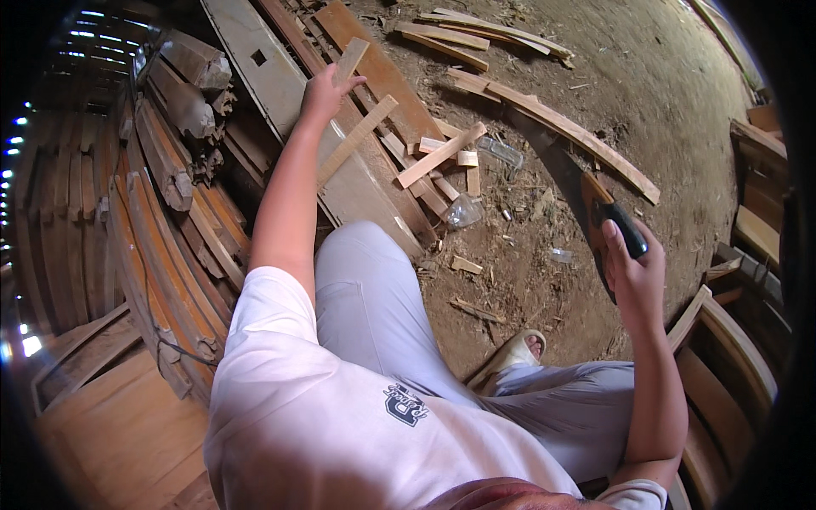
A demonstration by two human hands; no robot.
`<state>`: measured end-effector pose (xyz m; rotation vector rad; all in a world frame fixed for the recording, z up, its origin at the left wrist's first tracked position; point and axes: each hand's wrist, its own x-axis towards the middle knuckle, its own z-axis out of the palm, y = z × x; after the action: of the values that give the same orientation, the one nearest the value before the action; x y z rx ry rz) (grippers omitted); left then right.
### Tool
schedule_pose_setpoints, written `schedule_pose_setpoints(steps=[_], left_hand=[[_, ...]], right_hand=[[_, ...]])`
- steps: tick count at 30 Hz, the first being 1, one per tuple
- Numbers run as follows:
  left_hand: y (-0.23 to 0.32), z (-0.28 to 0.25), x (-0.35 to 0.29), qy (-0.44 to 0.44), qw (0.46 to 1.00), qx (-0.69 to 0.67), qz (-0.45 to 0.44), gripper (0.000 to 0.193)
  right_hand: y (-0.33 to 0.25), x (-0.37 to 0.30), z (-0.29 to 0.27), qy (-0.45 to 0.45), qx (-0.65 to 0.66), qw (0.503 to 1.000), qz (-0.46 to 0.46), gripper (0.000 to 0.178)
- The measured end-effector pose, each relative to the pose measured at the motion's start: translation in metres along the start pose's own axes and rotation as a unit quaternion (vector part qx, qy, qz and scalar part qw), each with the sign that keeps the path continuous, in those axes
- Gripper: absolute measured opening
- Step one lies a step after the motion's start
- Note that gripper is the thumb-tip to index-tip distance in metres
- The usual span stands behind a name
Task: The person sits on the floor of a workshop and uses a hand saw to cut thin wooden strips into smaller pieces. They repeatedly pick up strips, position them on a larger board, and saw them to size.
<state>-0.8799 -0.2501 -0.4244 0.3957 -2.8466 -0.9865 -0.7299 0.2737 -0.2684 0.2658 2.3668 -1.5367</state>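
My left hand (324, 95) reaches far forward and grips a short flat strip of wood (352, 59) over the long boards at the upper left. Another wood strip (361, 138) slants across a grey plank (270, 83) just below that hand. On the right, my right hand (633, 265) is closed round the dark handle of a handsaw (571, 174). Its blade points away to the upper left, above the dirt floor and apart from the wood in my left hand. The blade's far part is blurred.
Short wood offcuts (439, 156) and crumpled clear plastic (463, 211) lie in front of my knee. Longer curved strips (565, 121) lie on the dirt floor (671, 93). Stacked timber (166, 255) stands at left, and curved wooden frames (731, 340) at right.
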Motion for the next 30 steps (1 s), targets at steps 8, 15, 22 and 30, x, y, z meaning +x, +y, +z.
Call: schedule_pose_setpoints(steps=[8, 15, 22, 30], left_hand=[[0.004, 0.038, -0.033, 0.150, 0.950, 0.175, 0.213, 0.066], [-0.013, 0.067, -0.083, 0.013, 0.935, 0.254, 0.246, 0.060], [-0.022, 0.086, -0.083, -0.007, 0.960, 0.253, 0.117, 0.058], [-0.020, 0.082, -0.103, -0.078, 0.973, 0.187, 0.112, 0.029]], right_hand=[[0.006, -0.003, 0.008, -0.005, -0.009, 1.000, 0.025, 0.036], [-0.005, -0.008, 0.014, -0.026, 0.001, 1.000, -0.004, 0.035], [-0.016, -0.053, 0.007, -0.056, -0.009, 0.998, -0.003, 0.039], [0.040, -0.159, 0.042, 0.065, -0.018, 0.995, -0.079, 0.049]])
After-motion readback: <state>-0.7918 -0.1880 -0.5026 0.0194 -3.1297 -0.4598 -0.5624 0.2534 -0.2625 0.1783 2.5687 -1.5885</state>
